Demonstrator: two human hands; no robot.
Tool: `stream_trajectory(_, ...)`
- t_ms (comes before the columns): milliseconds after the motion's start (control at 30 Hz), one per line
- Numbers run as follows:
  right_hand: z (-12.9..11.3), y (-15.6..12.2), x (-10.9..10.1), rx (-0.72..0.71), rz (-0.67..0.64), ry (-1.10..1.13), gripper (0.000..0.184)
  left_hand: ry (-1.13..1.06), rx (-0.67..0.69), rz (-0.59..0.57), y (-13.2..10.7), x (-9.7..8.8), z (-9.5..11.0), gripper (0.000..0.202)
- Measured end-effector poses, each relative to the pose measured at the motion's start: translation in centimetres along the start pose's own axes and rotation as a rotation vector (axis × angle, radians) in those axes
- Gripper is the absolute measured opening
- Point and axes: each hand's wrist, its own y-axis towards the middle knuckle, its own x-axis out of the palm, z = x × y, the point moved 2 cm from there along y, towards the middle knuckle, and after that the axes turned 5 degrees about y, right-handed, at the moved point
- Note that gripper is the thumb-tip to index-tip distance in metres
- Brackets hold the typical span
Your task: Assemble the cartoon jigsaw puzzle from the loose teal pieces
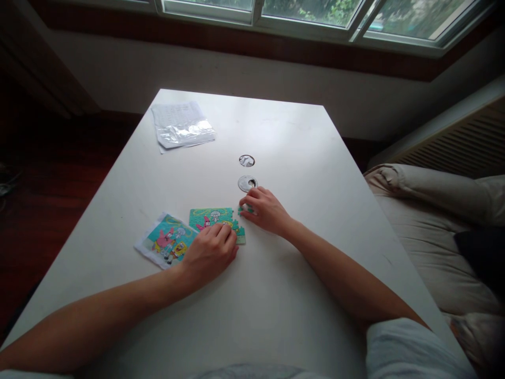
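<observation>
A partly joined jigsaw puzzle [211, 214] with cartoon figures on green lies on the white table [276, 316]. Its right edge is jagged. My left hand [213, 248] rests over the puzzle's lower part with its fingers curled and close together, pressing on it and hiding some of it. Just right of the puzzle, my right hand [268, 211] pinches a green jigsaw piece [240, 209] between thumb and fingers, at table level. More green shows under those fingers; whether it is one piece or several I cannot make out. Beside my left hand lies a picture sheet [163, 239] showing the same cartoon figures.
Papers in a clear plastic sleeve [183, 126] lie at the table's far left. Two round inserts, a far one [246, 160] and a near one [245, 184], sit in the tabletop beyond my right hand. A beige sofa [414, 221] stands along the right side.
</observation>
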Motion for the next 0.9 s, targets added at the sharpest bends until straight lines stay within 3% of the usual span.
stream_trajectory(533, -0.97, -0.06, 0.02, 0.01, -0.061, -0.064, 0.011, -0.005, -0.002, -0.014, -0.02, -0.02, -0.06, 0.015)
stream_trajectory(900, -0.62, 0.01, -0.6, 0.053, -0.028, 0.187, 0.011, -0.002, -0.016, -0.021, 0.04, 0.02, -0.12, 0.017)
